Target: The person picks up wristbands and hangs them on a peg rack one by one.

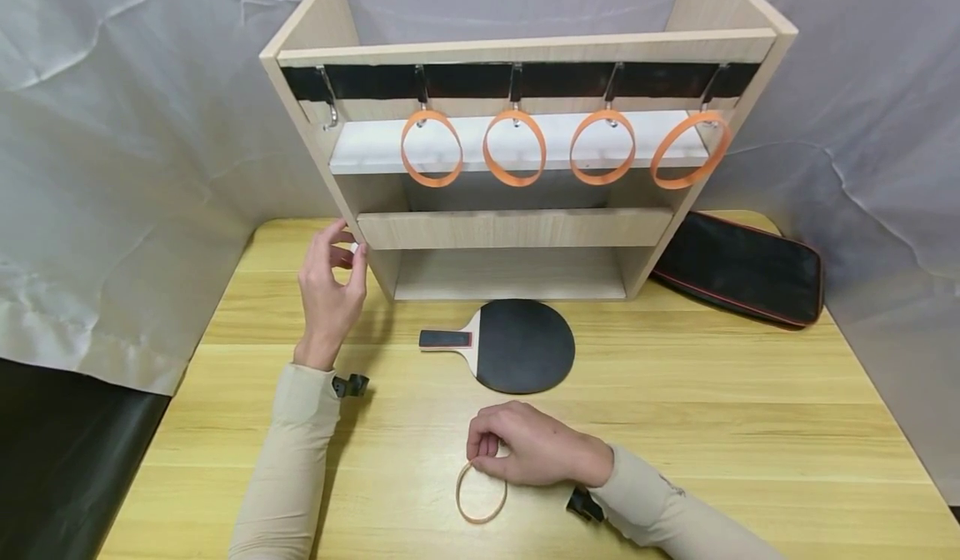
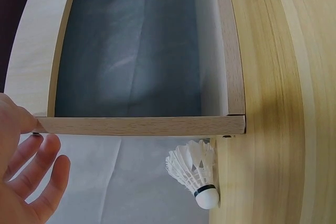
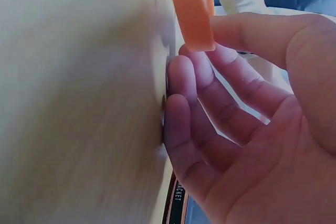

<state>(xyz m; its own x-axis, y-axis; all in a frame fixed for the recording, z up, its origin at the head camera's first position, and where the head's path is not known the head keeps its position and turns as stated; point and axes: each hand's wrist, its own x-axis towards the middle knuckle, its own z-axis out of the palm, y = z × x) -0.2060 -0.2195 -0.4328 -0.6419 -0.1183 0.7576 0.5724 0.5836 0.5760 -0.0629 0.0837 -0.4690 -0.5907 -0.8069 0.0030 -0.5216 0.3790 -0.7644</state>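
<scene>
My right hand (image 1: 528, 443) pinches an orange ring (image 1: 480, 520) between thumb and fingers, low over the table; the ring (image 3: 193, 19) fills the top of the right wrist view. My left hand (image 1: 333, 293) is at the left side panel of a wooden shelf (image 1: 517, 231). In the left wrist view its thumb (image 2: 23, 118) touches the panel's front edge, while the loosely bent fingers (image 2: 44, 161) lie along the outer side. A table tennis paddle (image 1: 525, 347), black face up, lies between the shelf and my right hand.
Several orange rings (image 1: 517, 181) hang from metal hooks on the shelf's black strip; the leftmost hook (image 1: 332, 117) holds no ring. A black case (image 1: 742, 268) with red piping leans at the shelf's right. A white shuttlecock (image 2: 195, 171) lies beyond the left panel.
</scene>
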